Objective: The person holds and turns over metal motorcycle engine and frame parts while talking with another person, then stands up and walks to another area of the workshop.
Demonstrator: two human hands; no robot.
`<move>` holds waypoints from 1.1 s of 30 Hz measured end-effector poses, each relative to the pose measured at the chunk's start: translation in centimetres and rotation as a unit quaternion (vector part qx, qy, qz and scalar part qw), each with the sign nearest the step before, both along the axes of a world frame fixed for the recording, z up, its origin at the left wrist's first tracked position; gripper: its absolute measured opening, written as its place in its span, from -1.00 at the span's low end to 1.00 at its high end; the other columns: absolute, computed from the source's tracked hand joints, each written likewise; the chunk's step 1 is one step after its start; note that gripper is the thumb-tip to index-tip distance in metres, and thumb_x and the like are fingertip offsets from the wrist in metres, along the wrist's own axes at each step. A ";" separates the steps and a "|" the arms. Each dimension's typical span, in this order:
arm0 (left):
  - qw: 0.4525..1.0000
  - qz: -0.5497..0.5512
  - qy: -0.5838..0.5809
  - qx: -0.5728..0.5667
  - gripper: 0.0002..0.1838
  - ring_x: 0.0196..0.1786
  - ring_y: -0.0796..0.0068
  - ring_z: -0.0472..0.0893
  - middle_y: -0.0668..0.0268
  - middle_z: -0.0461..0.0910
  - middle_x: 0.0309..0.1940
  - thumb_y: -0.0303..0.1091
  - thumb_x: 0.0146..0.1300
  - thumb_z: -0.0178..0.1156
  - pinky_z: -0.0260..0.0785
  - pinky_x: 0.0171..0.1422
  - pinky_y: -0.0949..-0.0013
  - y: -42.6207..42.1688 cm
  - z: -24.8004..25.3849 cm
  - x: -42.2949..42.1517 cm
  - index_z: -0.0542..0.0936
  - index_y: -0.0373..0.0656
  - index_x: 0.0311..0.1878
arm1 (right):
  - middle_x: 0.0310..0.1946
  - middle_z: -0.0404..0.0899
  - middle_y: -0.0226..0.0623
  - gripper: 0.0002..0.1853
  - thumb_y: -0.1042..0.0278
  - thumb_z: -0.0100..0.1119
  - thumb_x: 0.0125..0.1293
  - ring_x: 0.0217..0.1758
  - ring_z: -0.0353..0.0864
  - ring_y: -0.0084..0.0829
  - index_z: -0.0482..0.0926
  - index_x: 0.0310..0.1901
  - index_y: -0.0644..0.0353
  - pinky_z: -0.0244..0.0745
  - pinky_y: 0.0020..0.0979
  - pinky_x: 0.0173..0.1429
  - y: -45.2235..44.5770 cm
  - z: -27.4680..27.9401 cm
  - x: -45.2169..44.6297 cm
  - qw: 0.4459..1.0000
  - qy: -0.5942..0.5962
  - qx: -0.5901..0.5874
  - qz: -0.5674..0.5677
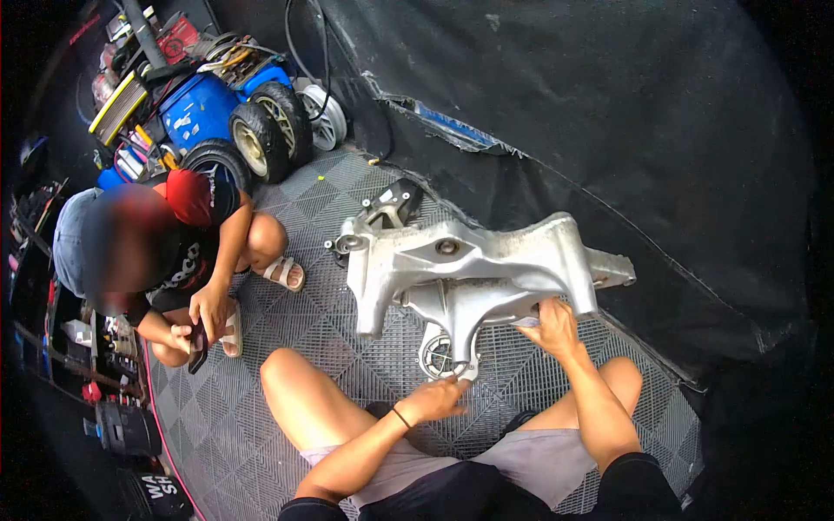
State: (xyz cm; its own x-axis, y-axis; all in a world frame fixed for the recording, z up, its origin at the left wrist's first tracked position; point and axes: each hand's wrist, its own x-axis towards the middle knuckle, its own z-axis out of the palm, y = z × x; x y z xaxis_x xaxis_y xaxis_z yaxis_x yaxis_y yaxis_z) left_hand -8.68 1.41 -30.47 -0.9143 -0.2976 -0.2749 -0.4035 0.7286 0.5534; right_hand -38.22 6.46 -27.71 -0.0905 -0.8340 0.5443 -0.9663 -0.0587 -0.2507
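Note:
A large silver cast-metal swingarm [495, 252], with thick prongs and a round bolt hole, is in front of me above the tiled floor. My right hand [553, 328] is closed at its lower right edge, with a small pale patch by the fingertips that I cannot make out. My left hand [434, 401], a dark band at its wrist, is closed just below the tip of the middle prong; what its fingers hold is hidden. Under the prongs lies a round metal part [443, 352]. Behind the swingarm's left end is a black and silver bracket-like part [391, 206].
A co-worker [200, 260] squats at the left, holding a dark phone-like object [199, 347]. Wheels with tyres [259, 141] and a blue barrel [196, 111] are piled behind. A black sheet [591, 104] hangs along the right; shelves of tools line the left.

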 end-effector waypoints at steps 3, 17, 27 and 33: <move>1.000 -0.008 -0.015 0.017 -0.40 -0.03 -0.16 0.65 -0.10 0.59 -0.01 -0.15 0.17 0.36 0.54 0.03 -0.02 0.6 -2.2 0.4 0.43 -0.26 0.20 | -0.27 0.65 -0.08 -0.32 0.08 0.64 -0.25 -0.24 0.66 -0.03 0.51 -0.14 0.29 0.56 -0.10 -0.14 0.1 -0.8 -0.2 0.991 0.087 -0.080 0.060; 0.987 -0.086 -0.131 0.032 -0.27 0.14 -0.02 0.61 -0.08 0.52 0.18 -0.13 0.12 0.40 0.52 0.14 0.08 2.6 -0.9 0.3 0.39 -0.20 0.32 | -0.29 0.66 0.01 -0.44 0.12 0.57 -0.01 -0.22 0.65 0.07 0.60 -0.07 0.34 0.53 -0.09 -0.08 1.2 2.3 3.2 0.995 -0.058 0.083 0.024; 0.977 -0.169 -0.130 -0.006 -0.23 0.21 -0.06 0.56 -0.09 0.45 0.26 -0.05 0.14 0.38 0.50 0.19 0.03 4.8 -3.7 0.4 0.33 -0.12 0.37 | -0.41 0.63 0.04 -0.38 0.09 0.61 -0.21 -0.32 0.66 0.08 0.50 -0.22 0.34 0.55 -0.08 -0.21 -0.2 0.6 2.9 0.996 -0.052 0.034 0.060; 0.973 -0.156 -0.167 0.026 -0.22 0.20 -0.06 0.56 -0.03 0.49 0.22 -0.09 0.10 0.43 0.48 0.21 0.06 5.4 -2.3 -0.7 0.39 -0.12 0.36 | -0.37 0.63 0.10 -0.37 0.21 0.52 -0.08 -0.33 0.69 0.01 0.42 -0.06 0.41 0.58 -0.18 -0.22 -0.8 0.3 4.4 0.968 -0.195 0.151 0.048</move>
State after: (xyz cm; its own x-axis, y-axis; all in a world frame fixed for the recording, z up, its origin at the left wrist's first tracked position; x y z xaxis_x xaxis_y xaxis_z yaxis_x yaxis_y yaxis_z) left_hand -9.34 6.81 -32.78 -0.8156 0.0027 -0.5786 -0.3297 0.8196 0.4686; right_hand -33.83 5.64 -27.40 -0.1548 -0.9643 0.2148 -0.7878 -0.0107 -0.6158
